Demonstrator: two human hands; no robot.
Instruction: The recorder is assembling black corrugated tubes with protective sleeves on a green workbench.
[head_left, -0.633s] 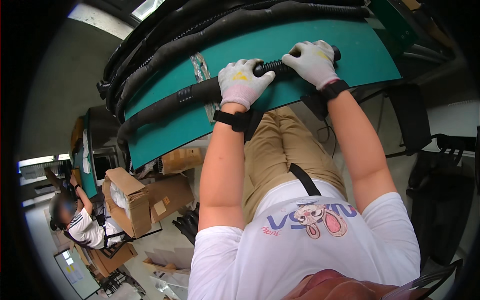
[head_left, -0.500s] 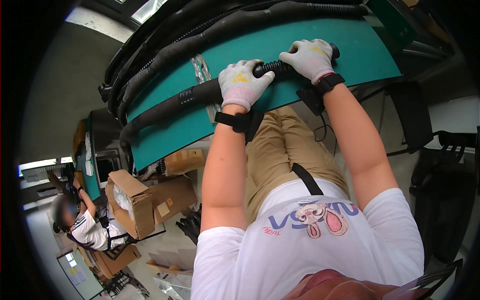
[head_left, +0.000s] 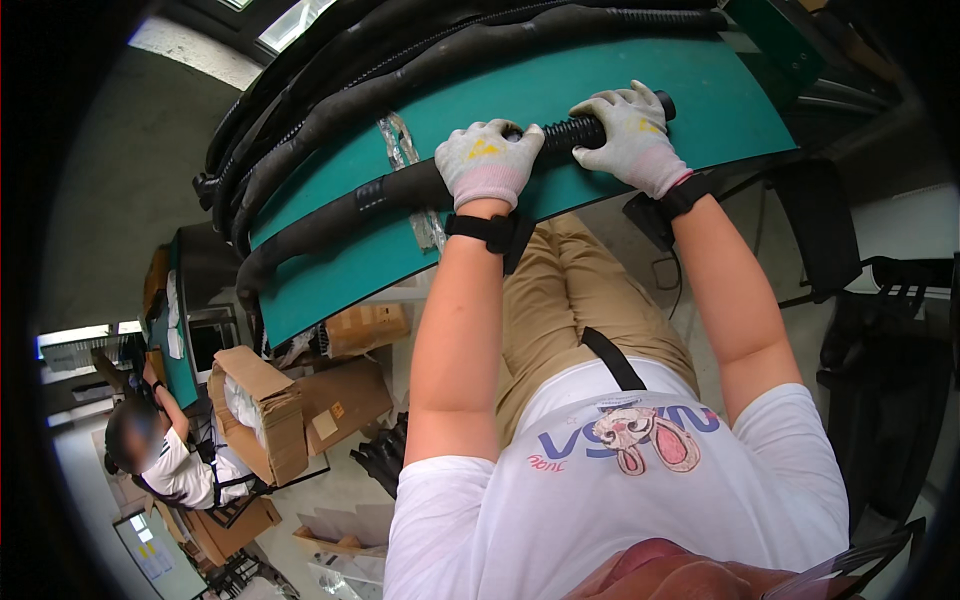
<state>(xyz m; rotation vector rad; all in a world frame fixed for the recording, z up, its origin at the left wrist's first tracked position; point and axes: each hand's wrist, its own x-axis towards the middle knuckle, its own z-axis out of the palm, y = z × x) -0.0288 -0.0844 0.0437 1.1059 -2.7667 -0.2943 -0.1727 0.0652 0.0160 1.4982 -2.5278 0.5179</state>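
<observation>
Black hose [head_left: 372,193]: left hand [head_left: 488,160] gripping sleeved stretch [head_left: 420,184], right hand [head_left: 630,135] wrapped round ribbed end [head_left: 573,133]; straight hold likely best.

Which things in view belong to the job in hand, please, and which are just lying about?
In use:
- black hose, ribbed between the hands
- gloved left hand and gloved right hand, both gripping it
- green table beneath

Apparently just lying about:
- other black hoses along the table's far side
- open cardboard box
</observation>
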